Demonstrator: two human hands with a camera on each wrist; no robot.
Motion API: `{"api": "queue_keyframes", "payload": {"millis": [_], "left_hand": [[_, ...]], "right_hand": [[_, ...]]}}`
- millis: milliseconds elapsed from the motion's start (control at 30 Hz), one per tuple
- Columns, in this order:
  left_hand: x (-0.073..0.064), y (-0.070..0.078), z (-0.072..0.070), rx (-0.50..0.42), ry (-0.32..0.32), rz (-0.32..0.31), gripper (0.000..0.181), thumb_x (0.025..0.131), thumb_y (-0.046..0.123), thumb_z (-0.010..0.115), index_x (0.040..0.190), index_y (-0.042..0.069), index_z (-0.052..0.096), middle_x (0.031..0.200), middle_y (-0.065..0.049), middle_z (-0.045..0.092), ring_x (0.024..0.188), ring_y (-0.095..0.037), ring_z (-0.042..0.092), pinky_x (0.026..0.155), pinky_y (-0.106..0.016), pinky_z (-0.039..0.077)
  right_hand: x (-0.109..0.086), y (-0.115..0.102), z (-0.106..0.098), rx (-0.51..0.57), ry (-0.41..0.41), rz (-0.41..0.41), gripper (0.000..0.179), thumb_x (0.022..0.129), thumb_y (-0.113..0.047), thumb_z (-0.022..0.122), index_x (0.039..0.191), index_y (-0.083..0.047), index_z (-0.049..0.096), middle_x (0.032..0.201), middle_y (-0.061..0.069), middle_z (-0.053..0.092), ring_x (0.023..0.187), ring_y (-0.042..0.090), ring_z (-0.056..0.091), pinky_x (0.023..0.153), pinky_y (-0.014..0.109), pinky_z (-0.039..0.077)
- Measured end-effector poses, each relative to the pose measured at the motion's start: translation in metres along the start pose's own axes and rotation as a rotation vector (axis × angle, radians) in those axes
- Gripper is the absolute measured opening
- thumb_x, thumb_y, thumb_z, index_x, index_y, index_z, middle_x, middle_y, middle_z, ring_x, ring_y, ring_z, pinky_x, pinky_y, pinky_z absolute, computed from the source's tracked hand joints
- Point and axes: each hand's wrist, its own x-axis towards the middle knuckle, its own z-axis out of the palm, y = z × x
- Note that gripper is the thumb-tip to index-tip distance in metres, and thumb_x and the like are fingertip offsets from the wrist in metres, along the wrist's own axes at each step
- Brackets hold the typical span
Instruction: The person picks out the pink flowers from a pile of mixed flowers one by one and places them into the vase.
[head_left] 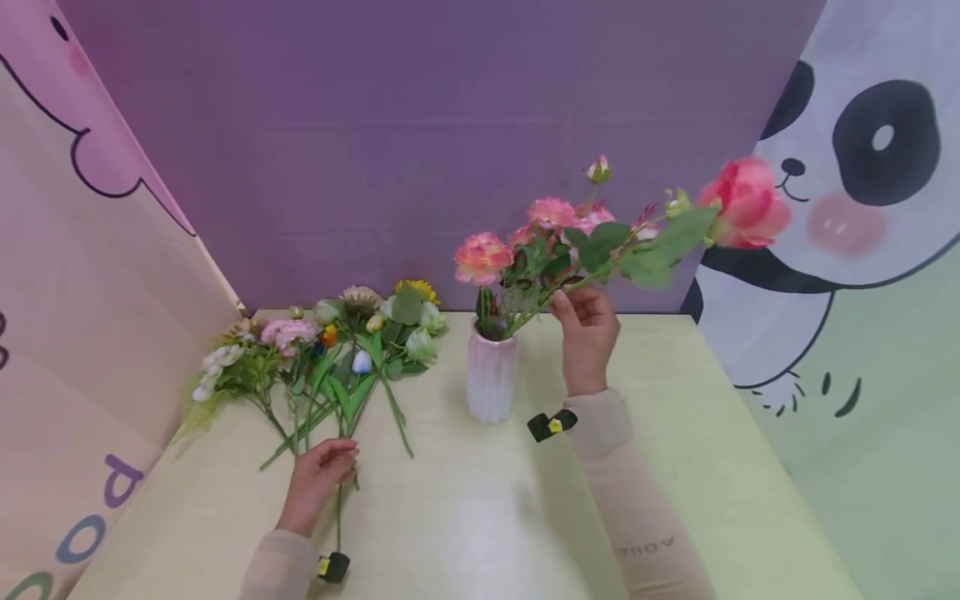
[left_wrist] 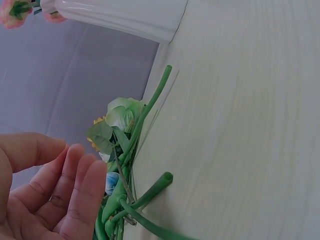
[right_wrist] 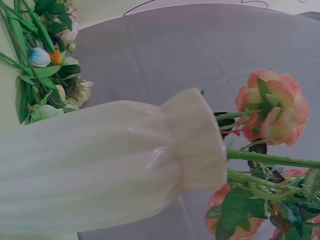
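A ribbed pink-and-white vase (head_left: 491,379) stands upright on the table, holding several artificial flowers with coral-pink blooms (head_left: 483,259). My right hand (head_left: 588,333) pinches the leafy stem of a long pink flower (head_left: 750,204), whose big bloom leans far out to the right. The stem runs down to the vase mouth (right_wrist: 202,140), and the right wrist view shows stems entering there. At the left, my left hand (head_left: 318,482) hovers by the lower stems of the loose flowers. Its fingers (left_wrist: 70,200) are loosely bent, with nothing between them and the thumb.
Loose artificial flowers lie in a bunch at the back left: a pink bloom (head_left: 288,333), white blossoms (head_left: 217,367), a yellow flower (head_left: 418,290) and a blue-white tulip (head_left: 362,362). Their green stems point toward the front. A purple backdrop (head_left: 375,150) rises behind the table.
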Motion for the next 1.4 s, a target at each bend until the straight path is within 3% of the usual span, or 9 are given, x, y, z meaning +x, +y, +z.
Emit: {"api": "queue_keyframes", "payload": {"millis": [367, 700, 867, 1133, 1400], "left_hand": [[-0.002, -0.004, -0.004, -0.005, 0.009, -0.003, 0.029, 0.093, 0.006, 0.056, 0.119, -0.009, 0.054, 0.107, -0.018, 0.063, 0.087, -0.013, 0.062, 0.075, -0.024, 0.054], [0.001, -0.004, -0.018, 0.059, 0.048, 0.025, 0.027, 0.094, 0.003, 0.053, 0.118, -0.01, 0.055, 0.107, -0.02, 0.063, 0.082, -0.013, 0.063, 0.072, -0.023, 0.054], [0.0, -0.005, -0.027, 0.109, 0.103, 0.003, 0.028, 0.094, 0.005, 0.053, 0.118, -0.009, 0.055, 0.105, -0.019, 0.064, 0.077, -0.009, 0.062, 0.069, -0.022, 0.054], [0.004, -0.013, -0.04, 0.155, 0.185, 0.005, 0.028, 0.092, 0.006, 0.055, 0.116, -0.009, 0.057, 0.097, -0.018, 0.066, 0.071, -0.008, 0.06, 0.065, -0.02, 0.053], [0.006, -0.021, -0.05, 0.251, 0.294, -0.02, 0.028, 0.092, 0.013, 0.057, 0.113, -0.005, 0.061, 0.098, -0.018, 0.067, 0.066, -0.005, 0.059, 0.059, -0.02, 0.05]], "right_hand": [[-0.019, 0.024, -0.001, -0.114, -0.064, 0.054, 0.018, 0.081, 0.006, 0.068, 0.082, -0.01, 0.059, 0.079, -0.001, 0.063, 0.074, 0.009, 0.063, 0.072, 0.029, 0.057], [-0.026, 0.038, -0.005, -0.214, -0.096, 0.086, 0.014, 0.081, 0.002, 0.07, 0.084, 0.005, 0.057, 0.073, -0.007, 0.063, 0.067, 0.006, 0.063, 0.069, 0.023, 0.055], [-0.027, 0.042, -0.007, -0.273, -0.112, 0.1, 0.017, 0.082, -0.002, 0.071, 0.087, 0.007, 0.057, 0.074, -0.008, 0.064, 0.068, 0.005, 0.064, 0.068, 0.02, 0.053], [-0.026, 0.044, -0.009, -0.279, -0.116, 0.15, 0.012, 0.082, -0.002, 0.07, 0.086, 0.002, 0.06, 0.075, -0.008, 0.064, 0.07, 0.005, 0.062, 0.069, 0.019, 0.052], [-0.03, 0.028, -0.001, -0.291, -0.135, 0.11, 0.016, 0.082, 0.01, 0.064, 0.091, 0.02, 0.054, 0.074, -0.009, 0.06, 0.069, 0.001, 0.057, 0.068, 0.014, 0.05]]}}
